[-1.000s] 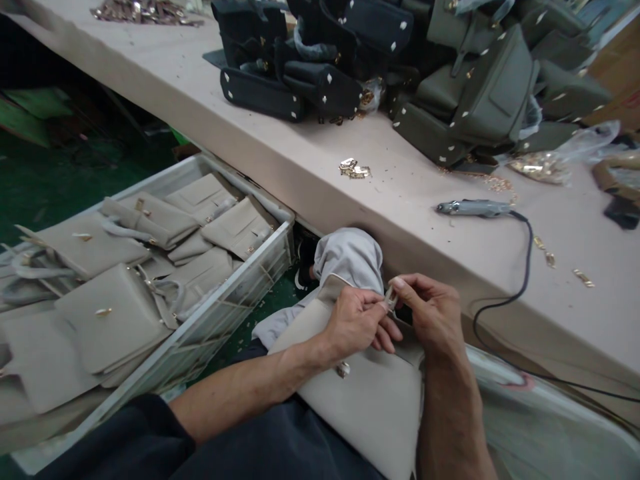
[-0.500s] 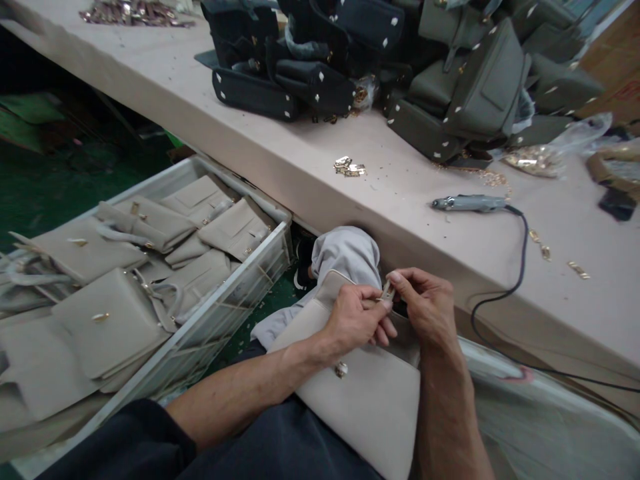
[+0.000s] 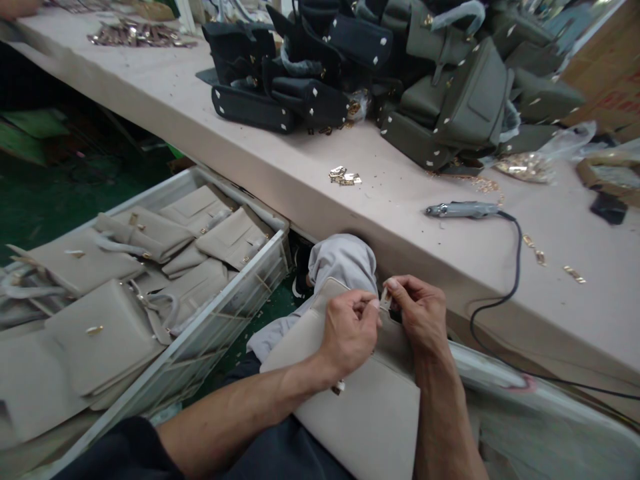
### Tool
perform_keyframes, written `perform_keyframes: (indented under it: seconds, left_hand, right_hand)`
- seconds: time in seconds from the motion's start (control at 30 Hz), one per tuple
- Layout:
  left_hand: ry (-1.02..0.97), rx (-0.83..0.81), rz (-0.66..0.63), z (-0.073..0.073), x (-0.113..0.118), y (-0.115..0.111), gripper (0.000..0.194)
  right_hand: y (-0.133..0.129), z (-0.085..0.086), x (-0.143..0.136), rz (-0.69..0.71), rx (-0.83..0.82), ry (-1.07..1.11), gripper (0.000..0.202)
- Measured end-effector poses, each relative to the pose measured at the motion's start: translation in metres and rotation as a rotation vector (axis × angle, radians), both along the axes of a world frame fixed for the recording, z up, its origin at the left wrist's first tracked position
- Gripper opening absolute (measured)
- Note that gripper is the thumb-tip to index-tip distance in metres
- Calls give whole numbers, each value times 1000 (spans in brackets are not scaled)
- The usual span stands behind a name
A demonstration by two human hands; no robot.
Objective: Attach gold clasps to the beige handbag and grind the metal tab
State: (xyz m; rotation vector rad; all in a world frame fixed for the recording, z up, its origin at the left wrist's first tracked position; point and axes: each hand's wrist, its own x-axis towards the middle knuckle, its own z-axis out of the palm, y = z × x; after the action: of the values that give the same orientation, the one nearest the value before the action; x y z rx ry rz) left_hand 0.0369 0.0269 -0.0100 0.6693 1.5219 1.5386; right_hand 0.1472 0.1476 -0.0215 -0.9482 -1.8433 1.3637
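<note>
While resting across the lap, just below the counter's near edge, lies the pale beige leather handbag [image 3: 370, 407] with its small gold clasp [image 3: 340, 387]. Pressed on its top edge, the left hand [image 3: 347, 330], grip closed with thumb and forefinger pinched on the small pale strap tab [image 3: 384, 300]. Opposite, the right hand [image 3: 420, 313], grip likewise closed on the same tab from the other side, fingertips of both hands touching around it. Just behind the bag, a bunched light grey cloth [image 3: 343, 263]. To the left, on the floor side, a clear plastic crate [image 3: 240, 293] filled with more beige bags and flaps [image 3: 100, 320] lying flat and overlapping. On the long pinkish-beige counter [image 3: 250, 153]: a grey pen-shaped power tool [image 3: 460, 210] lying on its side, its black cord [image 3: 515, 267] looping off toward the right; a small cluster of gold metal fittings [image 3: 343, 176] well apart from the hands; a heap of black handbags [image 3: 300, 67] beside a heap of olive-green handbags [image 3: 465, 87] at the far side; a clear bag of gold hardware [image 3: 535, 163] near the olive heap; scattered gold pieces [image 3: 573, 273] to the right of the cord.
</note>
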Motion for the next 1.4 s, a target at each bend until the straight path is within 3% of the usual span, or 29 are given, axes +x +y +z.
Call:
perform_keyframes:
  seconds: [0.07,0.13,0.27,0.37,0.6,0.8,1.2,1.3,1.4]
  left_hand:
    - [137,93,111,8,-1,-4,22]
    - [221,132,80,14,-4,-3,28]
    - [175,25,-265,12,-12,13,18]
    - [0,-42,-384,3,-14,23,27]
    - [13,-61,-330,-1,-10,22,31]
    - [-172,-88,-289,-16,-5,24,34]
    - [139,-184,-139,-37,-8,35,38]
    - [118,-182,-141,-39,-10,37,33]
    - [74,-182,-138,-41,-11,38,33]
  right_hand:
    - [1,1,1,2,29,33,32]
    - [0,5,1,18,63,71,28]
    - [-3,14,1,60,135,111,20]
    - [-3,15,0,80,141,82,21]
    - [-1,0,-1,53,27,54,27]
    - [4,-17,-5,42,-3,9,38]
    - [13,-34,-15,5,-15,-53,51]
    - [19,-29,-18,65,9,-121,50]
    - [29,-6,-28,101,165,-206,43]
